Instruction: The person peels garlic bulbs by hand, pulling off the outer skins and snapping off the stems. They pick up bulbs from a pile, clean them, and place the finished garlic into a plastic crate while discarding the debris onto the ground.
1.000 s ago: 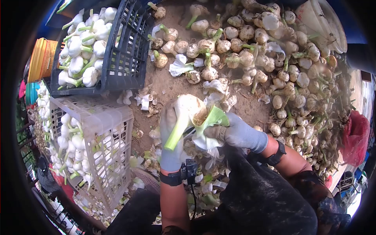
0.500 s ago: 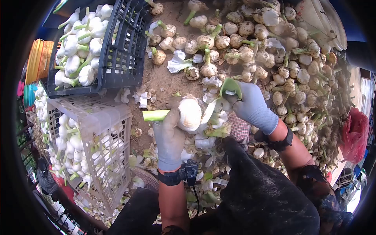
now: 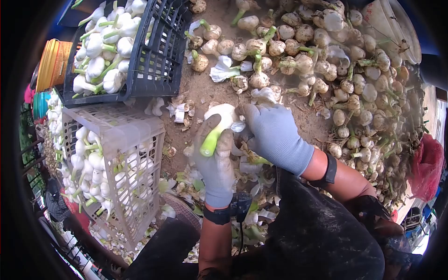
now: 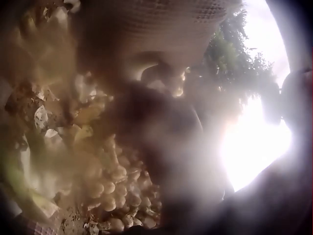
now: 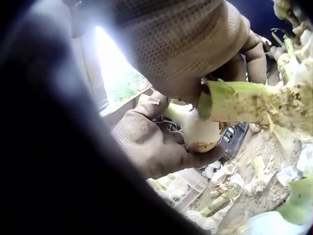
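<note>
My gloved left hand (image 3: 215, 168) grips a white garlic bulb (image 3: 223, 114), its thick cut green stem (image 3: 211, 142) pointing down toward me between thumb and fingers. In the right wrist view, the bulb (image 5: 203, 129) shows a brownish root end, and left fingers (image 5: 142, 142) wrap beneath it. My gloved right hand (image 3: 279, 135) is against the bulb's right side, fingers curled, pinching at its outer skin (image 3: 238, 126); the fingertips are partly hidden. A stripped stalk (image 3: 255, 157) lies below the right hand. The left wrist view is blurred.
Soil-stained garlic bulbs (image 3: 354, 100) are heaped at the back and right. A dark crate (image 3: 156, 60) and a pale crate (image 3: 114, 140) at left hold clean white garlic. Peeled skins litter the ground. A red mesh bag (image 3: 427, 165) and a whitish tub (image 3: 396, 28) stand right.
The right hand pulled a green leaf sheath away, let go of it and came back to the bulb. The left hand turned the bulb, its stem swinging from leftward to toward me.
</note>
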Motion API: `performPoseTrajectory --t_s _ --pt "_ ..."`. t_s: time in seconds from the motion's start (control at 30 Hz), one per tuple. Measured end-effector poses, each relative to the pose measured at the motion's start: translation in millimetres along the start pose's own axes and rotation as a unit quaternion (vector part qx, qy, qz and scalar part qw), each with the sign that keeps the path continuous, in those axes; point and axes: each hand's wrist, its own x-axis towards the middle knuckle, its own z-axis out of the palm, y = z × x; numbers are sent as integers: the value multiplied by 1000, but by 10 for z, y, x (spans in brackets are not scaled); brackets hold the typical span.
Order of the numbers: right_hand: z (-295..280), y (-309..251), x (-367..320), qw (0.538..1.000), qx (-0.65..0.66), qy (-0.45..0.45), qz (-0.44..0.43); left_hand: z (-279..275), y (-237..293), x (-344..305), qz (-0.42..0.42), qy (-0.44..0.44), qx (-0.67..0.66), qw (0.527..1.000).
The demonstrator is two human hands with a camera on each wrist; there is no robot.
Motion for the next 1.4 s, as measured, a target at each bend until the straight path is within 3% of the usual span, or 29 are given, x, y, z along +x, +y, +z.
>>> performPoseTrajectory --t_s 0.17,0.27,0.33,0.43,0.47,0.5,0.57,0.63,0.7,0.73,0.77,0.8,0.83,0.87,0.9,0.93,0.97,1.0,1.03,1.07,1.1,1.13,1.17,1.23,1.27,1.3,1.33,1.37,1.4 --pt "56 -1 29 998 -60 20 -4 49 -56 -50 30 18 128 991" --pt "2 206 56 998 -10 49 32 -88 123 -14 -76 -28 -74 994" --pt "-13 481 69 992 33 83 87 -231 177 1 -96 -97 -255 957" --pt "122 497 -225 995 -1 -60 84 -327 250 40 -105 -36 -457 882" --pt "142 446 -396 988 -4 -148 52 -388 177 126 -164 102 -494 848" --pt "145 422 -534 972 -10 -232 20 -430 88 207 -171 158 -447 864" --pt "78 525 -569 970 -16 -240 19 -488 35 149 -177 155 -442 866" --pt "6 815 -439 987 -83 -25 132 -625 -40 55 -146 146 -436 876" --pt "-130 1026 -359 965 -110 108 210 -807 24 55 -78 144 -446 880" --pt "-114 1071 -358 972 -56 120 192 -892 201 121 -81 258 -421 866" --pt "-44 1008 -364 972 -54 119 193 -909 397 127 25 285 -292 913" --pt "51 897 -395 989 -11 41 140 -1087 553 80 134 177 -220 950" --pt "146 808 -442 995 27 -36 88 -1146 839 140 207 192 52 958" --pt "303 755 -474 995 7 -80 51 -1313 1057 193 243 266 178 916" --pt "533 702 -496 992 -11 -124 10 -1540 1200 205 250 247 292 890" --pt "792 644 -526 990 -60 -112 -62 -1669 1369 203 201 276 510 789" --pt "784 456 -508 983 -31 -167 -70 -1699 1500 208 230 343 482 773" --pt "786 325 -503 961 45 -238 -135 -1729 1569 217 257 410 449 751" --pt "747 117 -484 889 193 -392 -138 -1860 1589 240 259 409 448 752" --pt "876 -11 -561 723 435 -500 -196 -2035 1583 297 227 399 495 738" --pt "919 -161 -591 631 414 -623 -206 -2145 1559 359 198 392 536 721" --pt "659 -190 -452 682 334 -617 -205 -2181 1587 410 117 381 490 775" --pt "362 -166 -238 729 251 -604 -201 -2125 1632 465 123 382 484 778" --pt "194 120 76 919 126 -358 -106 -1958 1802 378 271 498 413 712" --pt "236 339 287 974 81 -191 -87 -1703 1806 377 299 461 395 736" --pt "173 532 549 992 4 10 -123 -1379 1768 405 281 427 397 762" --pt "-19 622 881 989 -86 78 -96 -1258 1637 459 307 355 324 822" --pt "-72 787 1233 978 -139 143 -65 -1085 1508 502 312 315 318 838" --pt "-124 918 1527 968 -203 138 -44 -838 1388 540 274 283 306 867"
